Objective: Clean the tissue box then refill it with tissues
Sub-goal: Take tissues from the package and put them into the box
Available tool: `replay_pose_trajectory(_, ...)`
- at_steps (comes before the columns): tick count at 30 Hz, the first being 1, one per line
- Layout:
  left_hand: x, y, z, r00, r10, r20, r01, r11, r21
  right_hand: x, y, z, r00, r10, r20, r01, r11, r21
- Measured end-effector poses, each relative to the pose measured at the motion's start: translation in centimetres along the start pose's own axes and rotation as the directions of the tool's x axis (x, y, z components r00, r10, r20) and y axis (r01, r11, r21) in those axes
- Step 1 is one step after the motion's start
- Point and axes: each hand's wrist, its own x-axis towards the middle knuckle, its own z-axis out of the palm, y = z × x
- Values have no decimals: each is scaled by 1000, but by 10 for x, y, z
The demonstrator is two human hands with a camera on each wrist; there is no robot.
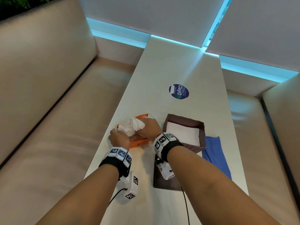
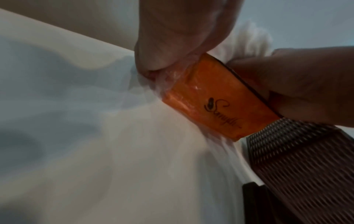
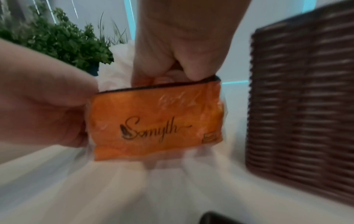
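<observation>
On the table, head view: the orange tissue pack [image 1: 139, 142] is being steadied against the table [image 1: 186, 65] by the left hand [image 1: 119, 138], whose fingers are curled on the pack's near-left end, probably so that it is not dragged along.
Right hand, head view: the right hand [image 1: 149, 128] is being closed on a wad of white tissues [image 1: 132, 125] bulging from the pack's top, apparently to draw them out as one bunch.
Tissue box, head view: the brown woven tissue box [image 1: 185, 132] is being kept just right of the pack, open-topped and within easy reach; a white layer is already lying inside it, so refilling is judged to be under way.
Lid and cloth, head view: a dark flat lid [image 1: 162, 181] is being left near the table's front edge, partly under the right wrist, and a blue cloth [image 1: 214, 153] is lying right of the box, both seemingly set aside.
Left wrist view: the pack's plastic end is being pinched between thumb and curled fingers, the wrapper being bunched there; the other hand is being held on the pack's upper edge, with tissues fluffing out behind.
Right wrist view: the pack's top edge is being gripped from above, beside the blurred box wall; the plant [image 3: 57, 40] is being seen behind.
</observation>
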Motion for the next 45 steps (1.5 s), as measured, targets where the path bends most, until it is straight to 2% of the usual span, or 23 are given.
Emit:
replay_pose_trajectory(4,2,0,0,999,3,-39,-3,1000,1,-1,-4,-11,999,42,-20,-37,977,210)
replay_pose_trajectory(7,1,2,-1,999,23,-30,-22,999,36,-5,-10,-26,994,97,-41,-68,890,450)
replay_pose_trajectory(9,1,2,-3,1000,26,4,-27,997,67,-8,-15,-37,992,118,-50,-64,795,603)
replay_pose_trajectory(12,2,1,-8,998,22,67,-29,993,113,-11,-14,-51,994,107,-36,-30,560,828)
replay_pose_trajectory(14,-1,4,-12,998,12,66,-20,992,125,-17,-11,-61,997,81,-5,-31,436,899)
replay_pose_trajectory(16,-8,8,-18,994,103,-35,-99,990,99,-27,-3,-70,999,54,5,-24,358,933)
replay_pose_trajectory(18,-20,12,-23,939,319,-131,-324,946,-20,-39,5,-77,999,50,-1,-12,272,962)
replay_pose_trajectory(20,-31,17,-22,894,446,-47,-445,869,-214,-51,13,-79,998,52,-17,7,184,983)
replay_pose_trajectory(21,-37,22,-20,893,443,80,-392,853,-345,-55,15,-80,998,57,-19,11,140,990)
replay_pose_trajectory(22,-45,28,-17,875,416,247,-267,841,-471,-60,16,-81,998,63,-21,14,109,994)
replay_pose_trajectory(23,-54,35,-15,819,384,426,-97,825,-557,-65,17,-80,998,60,-34,30,76,997)
replay_pose_trajectory(25,-70,44,-10,619,337,709,217,795,-567,-75,19,-78,997,59,-45,46,-13,999)
replay_pose_trajectory(26,-77,45,-8,512,327,794,343,770,-538,-79,20,-76,997,65,-47,51,-52,997)
replay_pose_trajectory(27,-83,46,-5,431,318,845,450,736,-506,-83,20,-73,996,71,-51,56,-71,996)
replay_pose_trajectory(28,-89,46,-3,374,313,873,539,693,-479,-88,21,-71,995,78,-57,63,-77,995)
replay_pose_trajectory(29,-93,44,-1,343,319,883,591,658,-467,-93,21,-71,995,86,-60,66,-69,995)
replay_pose_trajectory(31,-95,42,3,327,363,873,622,612,-488,-102,27,-71,992,97,-85,85,5,996)
replay_pose_trajectory(35,-85,42,1,365,353,862,615,603,-507,-124,37,-89,997,46,-70,54,284,957)
replay_pose_trajectory(37,-77,43,-2,400,331,854,593,617,-517,-132,43,-102,999,24,-38,29,307,951)
replay_pose_trajectory(39,-77,46,-6,408,309,859,553,665,-502,-136,45,-110,999,30,-29,17,335,942)
replay_pose_trajectory(42,-86,52,-2,390,286,875,502,731,-462,-132,41,-110,990,114,-78,9,508,861)
replay_pose_trajectory(44,-91,56,2,401,287,870,512,717,-473,-130,39,-105,973,167,-158,22,615,788)
replay_pose_trajectory(45,-89,56,6,403,293,867,533,695,-482,-129,39,-105,958,198,-208,40,624,780)
